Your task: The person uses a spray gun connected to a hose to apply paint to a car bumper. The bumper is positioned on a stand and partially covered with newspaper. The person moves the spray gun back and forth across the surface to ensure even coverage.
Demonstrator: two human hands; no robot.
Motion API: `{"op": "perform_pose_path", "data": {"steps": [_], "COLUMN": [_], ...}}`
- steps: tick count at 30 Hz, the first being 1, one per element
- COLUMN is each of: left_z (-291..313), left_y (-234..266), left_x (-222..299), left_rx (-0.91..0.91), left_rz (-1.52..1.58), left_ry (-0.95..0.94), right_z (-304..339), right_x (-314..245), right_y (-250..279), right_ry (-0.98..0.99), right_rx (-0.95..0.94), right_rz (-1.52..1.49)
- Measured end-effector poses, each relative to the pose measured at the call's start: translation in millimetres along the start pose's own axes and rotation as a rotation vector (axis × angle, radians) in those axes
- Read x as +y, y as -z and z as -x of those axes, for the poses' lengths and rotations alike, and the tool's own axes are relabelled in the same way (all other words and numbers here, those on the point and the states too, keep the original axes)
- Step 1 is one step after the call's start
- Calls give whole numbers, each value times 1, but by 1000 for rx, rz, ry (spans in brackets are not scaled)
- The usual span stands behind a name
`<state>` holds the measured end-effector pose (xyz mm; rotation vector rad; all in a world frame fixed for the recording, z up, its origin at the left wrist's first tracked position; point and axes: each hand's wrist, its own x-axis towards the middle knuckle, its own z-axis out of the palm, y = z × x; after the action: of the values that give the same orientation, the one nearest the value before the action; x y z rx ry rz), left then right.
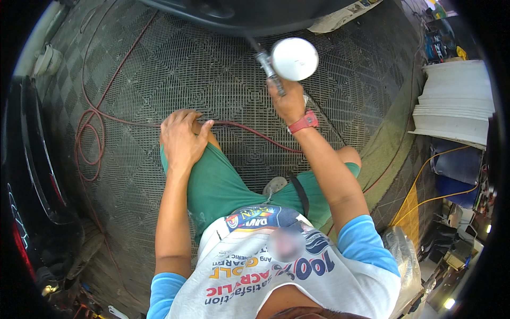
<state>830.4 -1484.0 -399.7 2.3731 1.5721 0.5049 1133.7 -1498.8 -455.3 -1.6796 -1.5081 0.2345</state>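
A spray gun (267, 66) with a round white cup (295, 59) is gripped in my right hand (289, 103), its front blurred and pointing at a dark, curved car panel (265, 20) at the top. A red band is on my right wrist. My left hand (183, 137) lies on my left knee, holding nothing, with its fingers apart and bent over the knee. A red hose (255, 134) runs behind that knee and across between my legs toward my right forearm.
Looped red hose (90, 127) lies on the dark grid mat (207, 69) at the left. Beside it is a glossy black car part (40, 175). Stacked white panels (454, 101), a yellow hose (422, 175) and clear plastic (402, 255) are at the right. Paper (342, 17) hangs by the panel.
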Motion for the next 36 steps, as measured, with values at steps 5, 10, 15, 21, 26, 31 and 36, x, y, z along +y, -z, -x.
{"op": "perform_pose_path", "data": {"steps": [5, 10, 15, 21, 26, 31, 36], "left_z": [-6, -13, -24, -40, -56, -58, -5], "left_y": [1, -4, -10, -43, -66, -88, -183], "left_x": [-7, -22, -30, -26, -4, 30, 106], "left_rx": [-24, -40, -97, -172, -314, -604, -1316], "left_rz": [30, 78, 160, 250, 268, -251, 101], "left_ry": [23, 14, -10, -114, -183, -454, -691], "right_z": [7, -17, -41, -9, 8, -5, -41], "right_x": [3, 47, 92, 94, 21, -35, -41], "right_y": [-21, 15, 64, 53, -1, -8, 62], "right_ry": [86, -52, -168, -253, -255, -370, -689], "right_rx": [-112, 120, 357, 298, 7, -161, 159], "right_rz": [69, 159, 372, 325, 51, -394, -676]}}
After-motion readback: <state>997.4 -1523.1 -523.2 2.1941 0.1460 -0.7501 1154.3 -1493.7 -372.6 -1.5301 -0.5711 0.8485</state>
